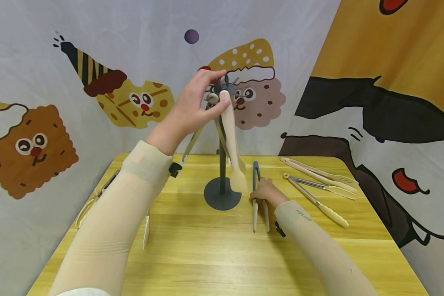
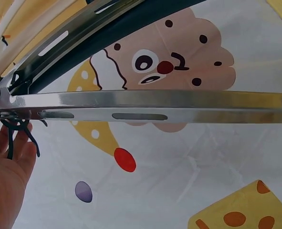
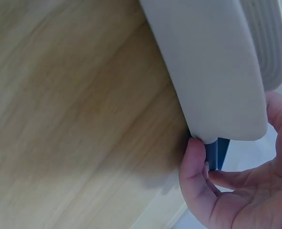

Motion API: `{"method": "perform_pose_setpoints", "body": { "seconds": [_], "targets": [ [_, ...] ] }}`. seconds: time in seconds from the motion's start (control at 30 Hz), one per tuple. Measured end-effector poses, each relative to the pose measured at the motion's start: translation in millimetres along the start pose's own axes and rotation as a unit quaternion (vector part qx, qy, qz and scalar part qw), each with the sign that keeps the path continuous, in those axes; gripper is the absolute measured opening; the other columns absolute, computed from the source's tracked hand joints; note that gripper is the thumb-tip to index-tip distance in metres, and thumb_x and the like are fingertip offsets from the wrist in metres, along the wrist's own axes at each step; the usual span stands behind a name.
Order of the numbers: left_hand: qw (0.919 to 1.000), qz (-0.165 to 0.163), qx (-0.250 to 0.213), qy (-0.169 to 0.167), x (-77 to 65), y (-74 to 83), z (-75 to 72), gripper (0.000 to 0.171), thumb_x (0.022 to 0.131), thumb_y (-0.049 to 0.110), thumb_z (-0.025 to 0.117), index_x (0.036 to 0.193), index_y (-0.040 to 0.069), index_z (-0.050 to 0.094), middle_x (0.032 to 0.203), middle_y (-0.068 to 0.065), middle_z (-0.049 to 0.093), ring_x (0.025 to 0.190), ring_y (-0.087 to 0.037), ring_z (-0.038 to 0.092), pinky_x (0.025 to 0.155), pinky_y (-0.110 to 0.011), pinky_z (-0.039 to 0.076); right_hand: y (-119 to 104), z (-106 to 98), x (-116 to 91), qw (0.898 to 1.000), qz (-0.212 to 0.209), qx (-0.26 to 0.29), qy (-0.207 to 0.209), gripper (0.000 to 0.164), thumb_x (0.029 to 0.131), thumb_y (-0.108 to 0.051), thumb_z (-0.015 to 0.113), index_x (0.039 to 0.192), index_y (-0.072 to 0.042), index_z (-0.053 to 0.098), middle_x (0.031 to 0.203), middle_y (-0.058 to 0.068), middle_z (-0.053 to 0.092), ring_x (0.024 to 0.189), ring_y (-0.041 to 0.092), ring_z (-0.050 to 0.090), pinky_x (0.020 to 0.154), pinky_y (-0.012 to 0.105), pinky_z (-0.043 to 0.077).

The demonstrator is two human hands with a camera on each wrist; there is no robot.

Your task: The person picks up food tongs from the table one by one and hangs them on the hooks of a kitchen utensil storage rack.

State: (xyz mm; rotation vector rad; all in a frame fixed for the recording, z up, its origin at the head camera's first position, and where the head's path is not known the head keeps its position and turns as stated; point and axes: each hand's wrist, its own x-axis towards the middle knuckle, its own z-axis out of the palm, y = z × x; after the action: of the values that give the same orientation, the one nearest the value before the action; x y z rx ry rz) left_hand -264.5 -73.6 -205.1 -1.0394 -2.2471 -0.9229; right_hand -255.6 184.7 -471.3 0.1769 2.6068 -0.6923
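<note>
Pinching a pair of tongs with blue arms and pale beige tips (image 1: 255,176), the right hand (image 1: 267,191) has its fingers closed near the joint where blue meets beige. These tongs are just right of a dark grey stand with a round base (image 1: 222,193), their blue end pointing away from the person and their two tips spread apart towards the near edge. Whether they lie flat on the yellow wood-grain surface (image 1: 207,263) or sit slightly above it, I cannot tell.

The left hand (image 1: 194,102) is raised to the top of the stand, fingers and thumb curled around its hooks. Hanging there, by the thumb, is a beige utensil with a spoon-like lower end (image 1: 229,127); beside it hang metal tongs (image 1: 194,142), whose slotted silver arms cross the left wrist view.

Further right on the surface lie beige tongs with a slotted head (image 1: 320,172) and, nearer the person, silver tongs with cream tips (image 1: 318,201), spread wide. At the left edge, another pair of tongs with yellowish tips (image 1: 84,211) is partly hidden by the left beige sleeve (image 1: 100,230); a pale ridged tip (image 1: 146,232) shows just past that sleeve. A matching right sleeve (image 1: 307,230) covers the other forearm. Behind everything hangs a white cloth printed with cartoon biscuits and cheese (image 1: 140,37).
</note>
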Motion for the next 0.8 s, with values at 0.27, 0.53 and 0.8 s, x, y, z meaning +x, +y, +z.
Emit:
{"method": "perform_pose_setpoints", "body": {
  "seconds": [0.27, 0.53, 0.8],
  "targets": [
    [1.0000, -0.005, -0.001, -0.005, -0.3, 0.5, -0.3, 0.061, 0.088, 0.037, 0.059, 0.142, 0.014, 0.042, 0.130, -0.003, 0.049, 0.117, -0.011, 0.043, 0.102, -0.028, 0.037, 6.0, -4.7, -1.7, 1.000, -0.009, 0.010, -0.005, 0.077, 0.080, -0.025, 0.069, 0.137, 0.008, 0.030, 0.127, 0.032, 0.035, 0.077, 0.029, 0.053, 0.052, 0.031, 0.047],
    [0.9998, -0.018, -0.008, -0.011, -0.9, 2.3, -1.9, 0.060, 0.088, 0.038, 0.060, 0.141, 0.017, 0.043, 0.125, -0.003, 0.050, 0.111, -0.011, 0.042, 0.100, -0.028, 0.038, 13.2, -9.4, -3.4, 0.999, -0.026, 0.017, -0.007, 0.085, 0.079, -0.019, 0.067, 0.146, 0.006, 0.021, 0.141, 0.034, 0.026, 0.091, 0.032, 0.053, 0.064, 0.033, 0.048],
    [0.9997, -0.021, -0.007, -0.012, -1.1, 2.9, -1.8, 0.060, 0.088, 0.039, 0.060, 0.141, 0.018, 0.043, 0.123, -0.003, 0.051, 0.110, -0.011, 0.043, 0.100, -0.028, 0.038, 17.0, -9.8, -3.3, 1.000, -0.029, 0.009, 0.002, 0.066, 0.081, -0.016, 0.065, 0.135, 0.007, 0.036, 0.128, 0.030, 0.040, 0.090, 0.032, 0.052, 0.064, 0.034, 0.048]
  ]
}}
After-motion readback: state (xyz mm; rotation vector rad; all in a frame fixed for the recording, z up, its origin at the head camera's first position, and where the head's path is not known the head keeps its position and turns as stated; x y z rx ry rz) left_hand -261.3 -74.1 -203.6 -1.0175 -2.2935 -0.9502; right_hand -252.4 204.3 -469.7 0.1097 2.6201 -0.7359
